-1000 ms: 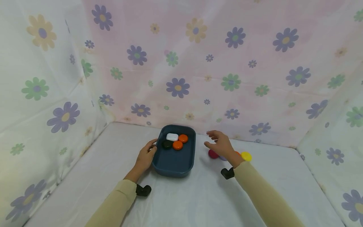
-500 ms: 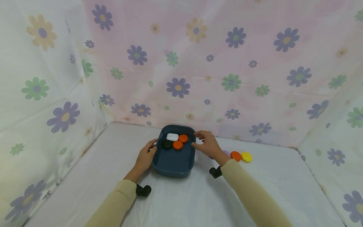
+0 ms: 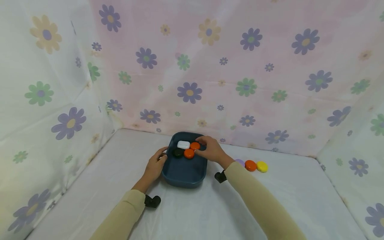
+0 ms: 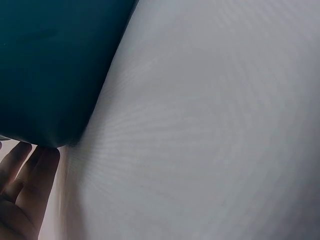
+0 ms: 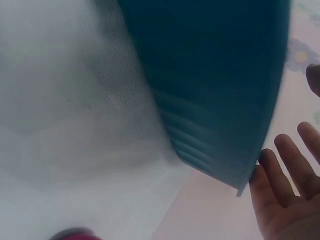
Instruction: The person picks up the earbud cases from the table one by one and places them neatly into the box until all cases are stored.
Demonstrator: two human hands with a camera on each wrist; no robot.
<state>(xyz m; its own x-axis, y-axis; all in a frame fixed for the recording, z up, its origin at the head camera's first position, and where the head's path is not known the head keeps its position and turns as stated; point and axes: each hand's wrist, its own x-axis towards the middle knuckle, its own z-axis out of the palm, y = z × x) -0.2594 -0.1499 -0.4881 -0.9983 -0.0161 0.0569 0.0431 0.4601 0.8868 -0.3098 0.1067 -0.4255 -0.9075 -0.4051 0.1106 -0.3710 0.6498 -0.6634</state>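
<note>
A dark blue tray (image 3: 183, 181) sits on the white table. At its far end lie a white piece (image 3: 183, 144), a black disc (image 3: 178, 152) and two orange discs (image 3: 195, 145) (image 3: 189, 153). My left hand (image 3: 154, 166) rests flat against the tray's left wall, thumb near the rim. In the left wrist view its straight fingers (image 4: 25, 185) lie beside the tray (image 4: 50, 65). My right hand (image 3: 211, 150) reaches over the tray's far right corner, fingertips next to the orange discs. The right wrist view shows its fingers (image 5: 285, 195) extended and empty beside the tray (image 5: 215, 75).
A purple disc (image 3: 240, 162), an orange disc (image 3: 250, 165) and a yellow disc (image 3: 262, 166) lie in a row right of the tray. A red shape (image 5: 70, 234) shows at the bottom of the right wrist view. Flowered cloth walls (image 3: 192, 66) enclose the table.
My right hand has moved left from above the loose discs to over the tray's far right corner. The red disc is now hidden behind my forearm. The left hand stayed put.
</note>
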